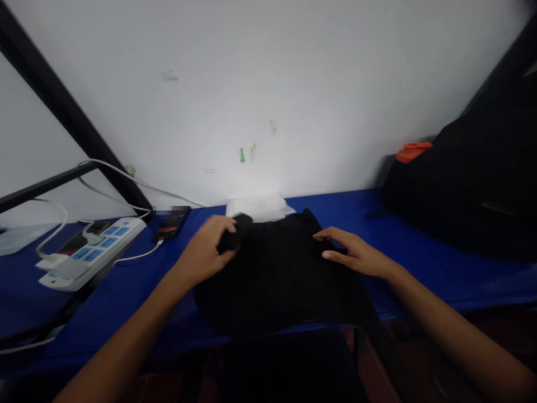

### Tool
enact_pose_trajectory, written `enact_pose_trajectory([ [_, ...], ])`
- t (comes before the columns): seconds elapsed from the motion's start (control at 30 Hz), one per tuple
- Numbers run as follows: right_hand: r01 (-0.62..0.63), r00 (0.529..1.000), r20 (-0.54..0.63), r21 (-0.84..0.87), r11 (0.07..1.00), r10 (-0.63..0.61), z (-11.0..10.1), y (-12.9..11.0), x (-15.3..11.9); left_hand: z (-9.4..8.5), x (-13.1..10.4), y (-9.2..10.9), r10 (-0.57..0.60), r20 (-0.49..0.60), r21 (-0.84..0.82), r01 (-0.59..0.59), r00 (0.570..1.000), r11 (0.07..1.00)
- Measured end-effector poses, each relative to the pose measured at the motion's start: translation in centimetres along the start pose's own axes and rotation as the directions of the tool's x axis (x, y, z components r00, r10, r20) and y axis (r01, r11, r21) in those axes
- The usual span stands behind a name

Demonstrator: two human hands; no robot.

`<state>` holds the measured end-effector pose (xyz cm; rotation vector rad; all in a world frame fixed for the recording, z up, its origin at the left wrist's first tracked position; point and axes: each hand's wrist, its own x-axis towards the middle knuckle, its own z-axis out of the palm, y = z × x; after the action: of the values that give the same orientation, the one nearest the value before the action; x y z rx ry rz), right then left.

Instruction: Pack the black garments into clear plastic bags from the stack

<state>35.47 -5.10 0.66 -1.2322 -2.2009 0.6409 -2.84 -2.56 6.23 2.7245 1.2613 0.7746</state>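
Note:
A piece of black cloth (pixel 281 274), perhaps a garment, lies spread on the blue tabletop (pixel 335 205) and reaches over its front edge. At the cloth's upper left, my left hand (pixel 205 249) grips a bunched part of it between thumb and fingers; the hand is slightly blurred. My right hand (pixel 352 252) is over the right side of the cloth, thumb and fingers apart, with the fingertips on or just above the fabric. Dark folds hide the cloth's exact shape.
White plastic packaging (pixel 260 207) lies behind the cloth against the wall. Left are a phone (pixel 170 223) on a charging cable and a white power strip (pixel 100 246) with plugs. A large black bag (pixel 465 184) with an orange item (pixel 413 151) stands right.

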Motion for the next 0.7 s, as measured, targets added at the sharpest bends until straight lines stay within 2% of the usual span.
enact_pose_trajectory([
  [0.07, -0.009, 1.000, 0.007, 0.005, 1.000, 0.009, 0.0, -0.2, 0.0, 0.9, 0.3, 1.1, 0.117, 0.286, -0.029, -0.114, 0.951, 0.993],
  [0.1, -0.011, 1.000, 0.014, 0.008, 1.000, 0.011, 0.0, -0.3, -0.1, 1.3, 0.4, 1.5, 0.131, 0.361, -0.004, -0.139, 0.923, 0.990],
  [0.13, -0.012, 1.000, 0.019, 0.014, 1.000, 0.011, -0.1, -0.3, -0.1, 1.6, 0.5, 1.9, 0.121, 0.389, 0.040, -0.148, 0.913, 0.988],
  [0.3, 0.018, 0.999, 0.031, 0.004, 1.000, -0.018, -0.4, -0.3, 0.1, 2.2, 1.0, 3.0, 0.072, 0.357, 0.263, -0.174, 0.931, 0.949],
  [0.4, 0.084, 0.996, -0.024, -0.053, 0.995, -0.085, -0.3, -1.4, 0.5, 2.2, 1.3, 3.4, 0.109, 0.246, 0.275, -0.177, 0.963, 0.945],
  [0.47, 0.174, 0.980, -0.073, -0.121, 0.977, -0.184, 0.2, -2.8, 1.0, 2.3, 1.6, 3.9, 0.149, 0.121, 0.215, -0.173, 0.981, 0.961],
  [0.53, 0.283, 0.948, -0.091, -0.204, 0.937, -0.306, 1.2, -4.3, 1.8, 2.3, 1.9, 4.6, 0.204, 0.044, 0.099, -0.208, 0.978, 0.973],
  [0.6, 0.372, 0.913, -0.069, -0.269, 0.888, -0.403, 2.5, -5.5, 2.8, 2.4, 2.4, 5.0, 0.266, 0.059, -0.067, -0.262, 0.962, 0.963],
  [0.7, 0.441, 0.890, 0.022, -0.286, 0.850, -0.455, 4.1, -6.1, 3.9, 2.3, 3.6, 4.5, 0.332, 0.158, -0.327, -0.268, 0.930, 0.906],
])
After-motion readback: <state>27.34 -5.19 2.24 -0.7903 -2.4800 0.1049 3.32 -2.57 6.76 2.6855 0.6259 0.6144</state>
